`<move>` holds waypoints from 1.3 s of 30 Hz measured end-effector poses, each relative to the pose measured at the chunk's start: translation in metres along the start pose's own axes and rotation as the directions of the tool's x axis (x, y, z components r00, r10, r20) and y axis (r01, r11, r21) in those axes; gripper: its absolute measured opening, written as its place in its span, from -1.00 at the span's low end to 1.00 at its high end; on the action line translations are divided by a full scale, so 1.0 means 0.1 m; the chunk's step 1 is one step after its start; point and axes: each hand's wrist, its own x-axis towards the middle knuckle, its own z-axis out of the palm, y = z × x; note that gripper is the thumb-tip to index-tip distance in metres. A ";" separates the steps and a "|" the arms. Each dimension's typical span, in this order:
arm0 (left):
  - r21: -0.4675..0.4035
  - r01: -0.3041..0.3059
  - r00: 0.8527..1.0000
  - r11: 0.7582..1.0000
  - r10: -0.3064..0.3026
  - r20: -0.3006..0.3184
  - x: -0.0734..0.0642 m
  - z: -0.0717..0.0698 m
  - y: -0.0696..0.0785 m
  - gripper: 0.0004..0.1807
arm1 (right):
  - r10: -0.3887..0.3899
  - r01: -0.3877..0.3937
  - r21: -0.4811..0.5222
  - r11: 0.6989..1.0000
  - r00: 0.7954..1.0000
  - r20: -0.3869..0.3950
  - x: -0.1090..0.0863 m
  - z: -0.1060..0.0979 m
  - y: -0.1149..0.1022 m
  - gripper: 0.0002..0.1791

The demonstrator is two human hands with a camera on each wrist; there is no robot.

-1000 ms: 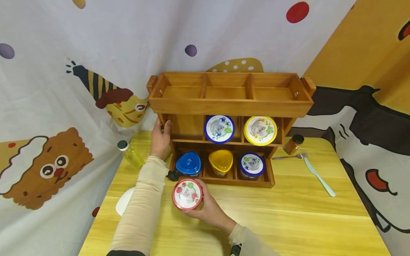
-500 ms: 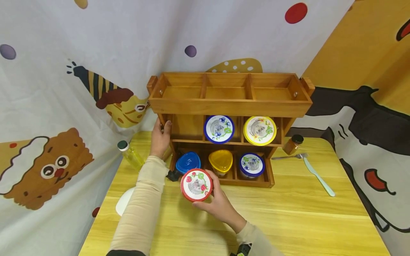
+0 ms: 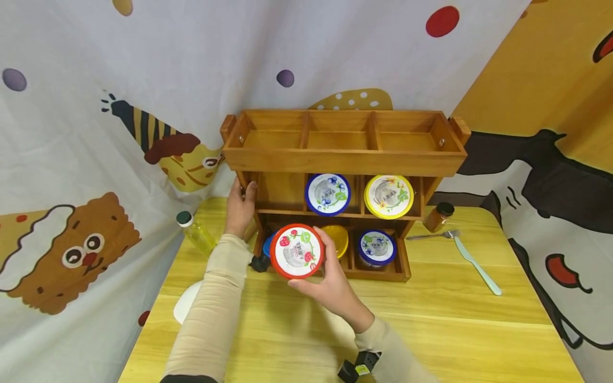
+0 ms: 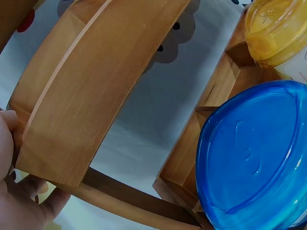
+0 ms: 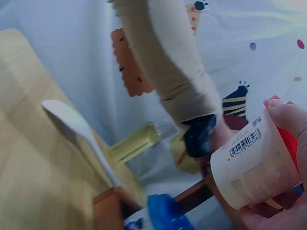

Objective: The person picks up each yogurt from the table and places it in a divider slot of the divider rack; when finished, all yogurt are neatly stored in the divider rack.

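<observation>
My right hand (image 3: 337, 290) holds a red-lidded tub (image 3: 297, 251) with strawberries on its lid, raised in front of the wooden three-tier rack (image 3: 345, 162). Its barcode side faces the right wrist view. At the rack's left side my left hand (image 3: 239, 208) grips the upright. In the lower tier sit a blue-lidded tub (image 4: 249, 148), a yellow-lidded tub (image 3: 339, 239) and a blueberry tub (image 3: 377, 248); the raised tub partly covers the first two in the head view. The middle tier bears another blueberry tub (image 3: 328, 194) and a yellow-rimmed tub (image 3: 389, 197); its left compartment holds nothing.
Left of the rack stands a green-capped bottle (image 3: 197, 232) of yellow liquid. A white spoon (image 5: 72, 115) lies partly behind the left sleeve. To the right are a dark-capped brown jar (image 3: 438, 217), a fork (image 3: 433, 234) and a pale green knife (image 3: 476, 265). A patterned cloth hangs behind.
My right hand has lifted the red-lidded tub up and slightly right, from over the tabletop to the front of the lower tier. The left hand keeps its grip on the rack.
</observation>
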 end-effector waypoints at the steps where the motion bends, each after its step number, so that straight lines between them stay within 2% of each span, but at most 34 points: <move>1: 0.002 0.003 1.000 1.000 -0.003 -0.002 0.00 0.00 0.00 -0.59 | -0.015 0.015 -0.003 1.000 1.000 0.003 0.03 0.00 -0.03 0.19; 6: 0.019 0.021 1.000 1.000 -0.021 0.002 -0.01 0.00 0.01 -0.56 | -0.095 0.095 -0.025 0.995 0.995 0.010 0.20 -0.03 -0.16 0.21; 10: 0.019 0.023 1.000 1.000 -0.023 0.000 -0.01 0.00 0.02 -0.56 | -0.134 0.134 -0.086 0.987 0.991 0.003 0.33 -0.05 -0.25 0.21; 21: 0.000 0.005 1.000 1.000 -0.005 -0.023 -0.02 0.00 0.03 -0.58 | -0.144 0.144 -0.078 0.987 0.990 0.004 0.62 -0.06 -0.39 0.21; 27: 0.019 0.003 0.999 1.000 -0.002 -0.032 -0.02 0.00 0.02 -0.59 | -0.155 0.155 -0.065 0.986 0.988 -0.001 0.75 -0.06 -0.43 0.24; 32: 0.018 0.001 0.999 1.000 0.000 -0.039 -0.01 0.01 0.02 -0.58 | -0.157 0.156 -0.103 0.982 0.988 0.000 0.82 -0.04 -0.44 0.22; 39: 0.013 0.022 1.000 1.000 -0.022 -0.016 -0.01 0.01 0.01 -0.56 | -0.175 0.168 -0.214 0.962 0.985 -0.011 0.91 -0.01 -0.43 0.20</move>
